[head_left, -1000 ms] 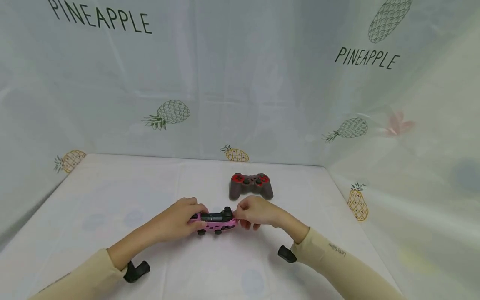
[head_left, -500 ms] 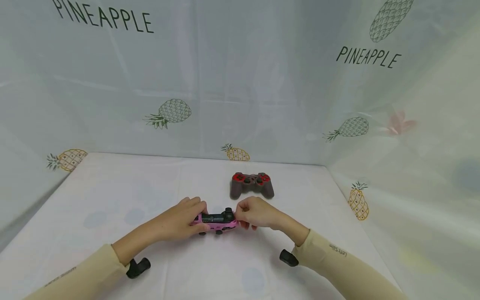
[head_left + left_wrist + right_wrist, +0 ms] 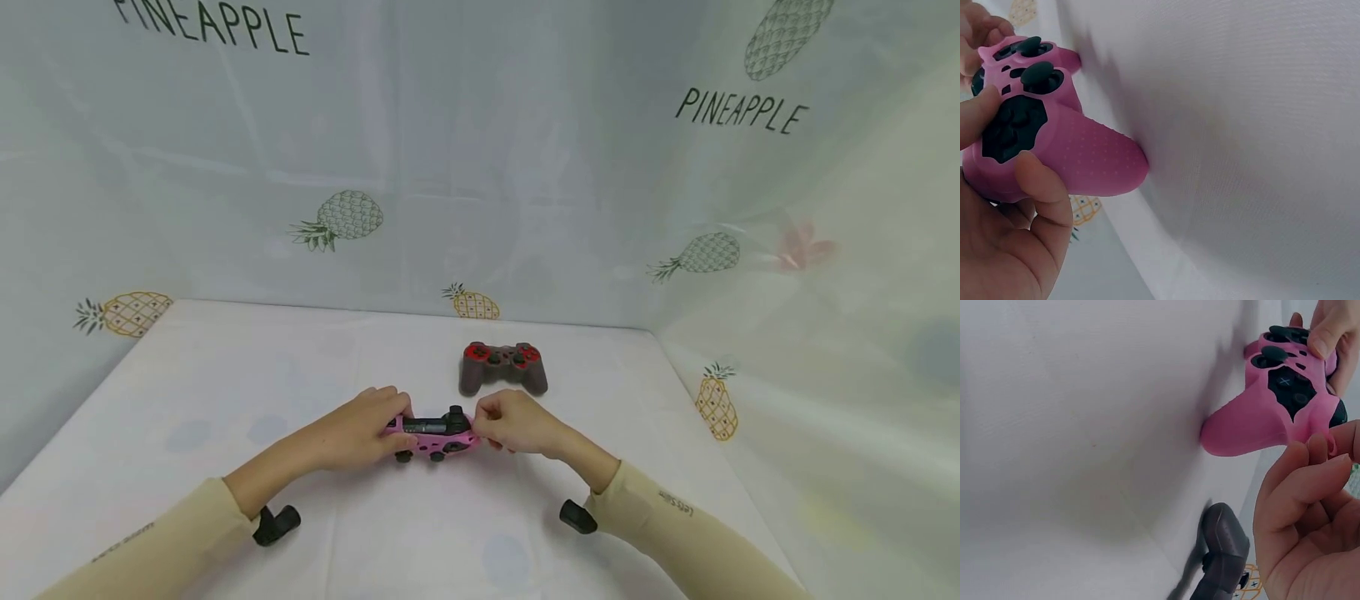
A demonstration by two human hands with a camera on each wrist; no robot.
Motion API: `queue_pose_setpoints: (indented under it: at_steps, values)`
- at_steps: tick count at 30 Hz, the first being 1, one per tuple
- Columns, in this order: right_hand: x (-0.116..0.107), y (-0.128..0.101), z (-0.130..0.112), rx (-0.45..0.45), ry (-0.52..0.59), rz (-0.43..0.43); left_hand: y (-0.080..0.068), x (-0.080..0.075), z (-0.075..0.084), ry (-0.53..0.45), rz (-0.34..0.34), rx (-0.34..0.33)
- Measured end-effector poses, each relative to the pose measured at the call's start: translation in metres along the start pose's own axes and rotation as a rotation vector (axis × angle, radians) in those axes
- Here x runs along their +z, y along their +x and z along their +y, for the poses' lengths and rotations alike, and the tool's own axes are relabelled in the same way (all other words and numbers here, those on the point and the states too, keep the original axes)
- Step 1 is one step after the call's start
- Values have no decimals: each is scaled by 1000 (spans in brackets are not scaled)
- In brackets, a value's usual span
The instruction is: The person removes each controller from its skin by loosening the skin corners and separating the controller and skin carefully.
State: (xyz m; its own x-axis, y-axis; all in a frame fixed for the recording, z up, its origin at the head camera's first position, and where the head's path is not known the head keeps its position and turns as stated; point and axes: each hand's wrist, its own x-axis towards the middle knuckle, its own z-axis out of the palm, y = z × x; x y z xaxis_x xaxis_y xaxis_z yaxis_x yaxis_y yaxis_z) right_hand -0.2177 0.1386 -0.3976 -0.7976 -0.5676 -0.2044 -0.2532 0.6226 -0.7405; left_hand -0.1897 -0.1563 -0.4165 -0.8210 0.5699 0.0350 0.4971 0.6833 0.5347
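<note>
A black game controller (image 3: pixel 435 426) wears a pink silicone cover (image 3: pixel 1104 153) and stands on its grips on the white tabletop, sticks facing the person. My left hand (image 3: pixel 363 429) holds its left end, thumb on the near face and fingers behind. At the other end my right hand (image 3: pixel 517 422) pinches the cover's edge beside the shoulder buttons. In the right wrist view a thin pink loop of the cover (image 3: pixel 1333 445) shows stretched between the fingertips. The black face buttons (image 3: pixel 1291 390) show through the cover's cutout.
A second controller, dark grey with red button areas (image 3: pixel 503 368), lies just behind the right hand. Pineapple-print sheeting (image 3: pixel 480 167) hangs behind and beside the white-covered table (image 3: pixel 225 375). A black wrist-camera mount (image 3: pixel 276 525) sticks out from the left sleeve, another (image 3: pixel 578 517) from the right.
The pink-covered controller tips down, then back up slightly, still in both hands. The right hand's lower fingers have curled in from below it. The head view has shifted a little.
</note>
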Motion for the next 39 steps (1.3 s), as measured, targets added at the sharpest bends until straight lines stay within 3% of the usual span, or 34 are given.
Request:
queue_pose_setpoints:
  at_steps: [10, 21, 29, 39]
  values:
    - [8, -1, 20, -26, -98, 75, 2, -2, -1, -28, -2, 18]
    - [11, -7, 24, -79, -86, 34, 4, 0, -4, -55, -7, 3]
    - [11, -6, 18, -144, -205, 123, 2, -1, -3, -60, -13, -3]
    - [5, -8, 9, -141, -209, 172, 4, -3, -7, -52, -5, 14]
